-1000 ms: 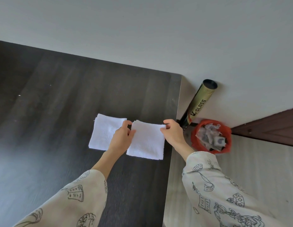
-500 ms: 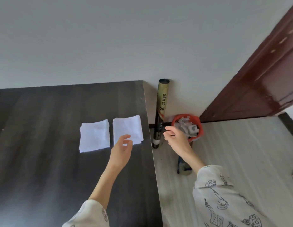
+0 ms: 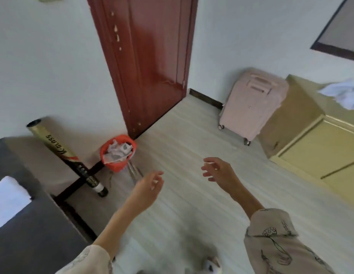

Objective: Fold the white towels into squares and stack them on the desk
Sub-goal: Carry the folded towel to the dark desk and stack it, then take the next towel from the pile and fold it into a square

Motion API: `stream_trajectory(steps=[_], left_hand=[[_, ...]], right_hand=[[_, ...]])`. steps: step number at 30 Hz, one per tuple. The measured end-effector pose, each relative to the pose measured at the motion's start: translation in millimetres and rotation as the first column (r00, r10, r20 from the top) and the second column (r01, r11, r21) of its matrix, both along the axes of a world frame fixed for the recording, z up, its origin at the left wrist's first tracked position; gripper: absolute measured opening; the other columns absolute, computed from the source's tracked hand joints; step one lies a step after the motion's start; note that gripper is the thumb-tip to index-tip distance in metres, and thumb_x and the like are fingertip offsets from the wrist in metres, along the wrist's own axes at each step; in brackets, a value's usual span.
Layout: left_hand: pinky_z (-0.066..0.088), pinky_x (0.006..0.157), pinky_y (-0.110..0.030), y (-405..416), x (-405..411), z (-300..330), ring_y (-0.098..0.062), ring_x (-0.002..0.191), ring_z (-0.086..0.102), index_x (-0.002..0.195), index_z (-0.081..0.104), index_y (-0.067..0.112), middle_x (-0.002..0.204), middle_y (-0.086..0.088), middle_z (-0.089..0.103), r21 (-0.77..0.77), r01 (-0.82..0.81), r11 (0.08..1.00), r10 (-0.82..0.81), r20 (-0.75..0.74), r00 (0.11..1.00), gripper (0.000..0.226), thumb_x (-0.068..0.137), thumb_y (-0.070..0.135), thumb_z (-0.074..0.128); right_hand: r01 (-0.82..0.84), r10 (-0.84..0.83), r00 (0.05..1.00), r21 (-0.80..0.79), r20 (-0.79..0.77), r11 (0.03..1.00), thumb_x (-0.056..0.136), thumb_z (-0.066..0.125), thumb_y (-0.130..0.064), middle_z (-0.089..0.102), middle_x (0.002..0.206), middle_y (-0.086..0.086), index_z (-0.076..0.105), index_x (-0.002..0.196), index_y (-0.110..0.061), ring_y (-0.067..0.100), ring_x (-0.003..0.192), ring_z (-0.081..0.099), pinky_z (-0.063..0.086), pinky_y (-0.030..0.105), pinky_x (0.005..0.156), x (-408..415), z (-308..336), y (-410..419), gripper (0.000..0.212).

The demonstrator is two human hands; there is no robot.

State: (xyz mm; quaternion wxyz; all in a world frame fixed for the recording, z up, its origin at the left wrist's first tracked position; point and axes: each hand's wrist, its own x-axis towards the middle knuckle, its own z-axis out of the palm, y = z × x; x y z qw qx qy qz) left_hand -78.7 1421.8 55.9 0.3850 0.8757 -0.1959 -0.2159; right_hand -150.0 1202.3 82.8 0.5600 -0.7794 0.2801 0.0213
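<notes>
Soft white cloth towel on matt, seemingly wood-grain desk; glossy door.

From my feed I count one folded white towel on the bench, two empty hands, the left and the right, plus one red bin, one long tube, one pink suitcase and one door.

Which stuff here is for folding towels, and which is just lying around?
For the job: folded white towel, dark wooden desk, crumpled white cloths on the yellow cabinet.
Lying about: orange bin, gold cardboard tube, pink suitcase, red door.
</notes>
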Motion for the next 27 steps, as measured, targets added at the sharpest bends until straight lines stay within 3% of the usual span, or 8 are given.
stream_trajectory(steps=[2, 4, 8, 14, 25, 27], left_hand=[[0.045, 0.077, -0.014, -67, -12, 3, 0.001, 0.076, 0.054, 0.119, 0.052, 0.012, 0.092, 0.008, 0.055, -0.015, 0.048, 0.999, -0.048, 0.018, 0.999, 0.026, 0.093, 0.013, 0.050], [0.046, 0.080, -0.023, -137, -25, 6, -0.011, 0.083, 0.058, 0.118, 0.054, 0.012, 0.094, 0.005, 0.056, -0.037, 0.113, 0.993, -0.112, 0.038, 0.993, 0.025, 0.093, 0.013, 0.050], [0.039, 0.074, -0.014, -277, -56, 18, -0.012, 0.086, 0.058, 0.118, 0.054, 0.014, 0.100, 0.004, 0.058, -0.076, 0.264, 0.961, -0.259, 0.072, 0.963, 0.025, 0.094, 0.018, 0.049], [0.041, 0.068, -0.005, -445, -83, 26, -0.008, 0.084, 0.059, 0.115, 0.056, 0.019, 0.100, 0.007, 0.060, -0.101, 0.428, 0.898, -0.422, 0.075, 0.903, 0.023, 0.093, 0.017, 0.051], [0.042, 0.072, -0.013, -741, -24, 0, -0.013, 0.088, 0.061, 0.110, 0.059, 0.018, 0.106, 0.003, 0.063, -0.122, 0.571, 0.812, -0.568, 0.061, 0.821, 0.018, 0.094, 0.017, 0.050], [0.041, 0.070, -0.009, -800, -6, 1, -0.013, 0.088, 0.060, 0.111, 0.059, 0.015, 0.106, 0.001, 0.063, -0.121, 0.598, 0.793, -0.594, 0.065, 0.802, 0.020, 0.095, 0.017, 0.049]], right_hand=[[0.069, -0.070, 0.997, 0.023, 0.012, 0.997, 0.094, 0.051, -0.015, 0.064, 0.094, 0.006, 0.056, 0.111, -0.011, 0.019, 0.079, 0.062, 0.047, 0.027, 0.069, -34, 1, -61, 0.019], [0.143, -0.143, 0.990, 0.021, 0.011, 0.990, 0.094, 0.051, -0.015, 0.063, 0.093, 0.006, 0.056, 0.112, -0.010, 0.019, 0.078, 0.061, 0.046, 0.025, 0.067, -68, 1, -123, 0.019], [0.267, -0.266, 0.964, -0.031, 0.034, 0.963, 0.093, 0.052, -0.015, 0.065, 0.089, 0.005, 0.059, 0.112, -0.009, 0.019, 0.076, 0.062, 0.048, 0.024, 0.069, -129, 6, -240, 0.021], [0.441, -0.439, 0.897, -0.055, 0.043, 0.896, 0.094, 0.051, -0.016, 0.066, 0.092, 0.005, 0.058, 0.110, -0.014, 0.018, 0.080, 0.064, 0.051, 0.035, 0.076, -191, 22, -382, 0.017], [0.570, -0.566, 0.821, -0.069, 0.068, 0.819, 0.095, 0.050, -0.016, 0.067, 0.094, 0.004, 0.058, 0.112, -0.015, 0.019, 0.085, 0.064, 0.052, 0.035, 0.078, -157, 14, -645, 0.019], [0.602, -0.597, 0.798, -0.063, 0.083, 0.796, 0.095, 0.049, -0.015, 0.067, 0.095, 0.005, 0.058, 0.113, -0.013, 0.019, 0.085, 0.064, 0.051, 0.035, 0.078, -141, 21, -700, 0.020]])
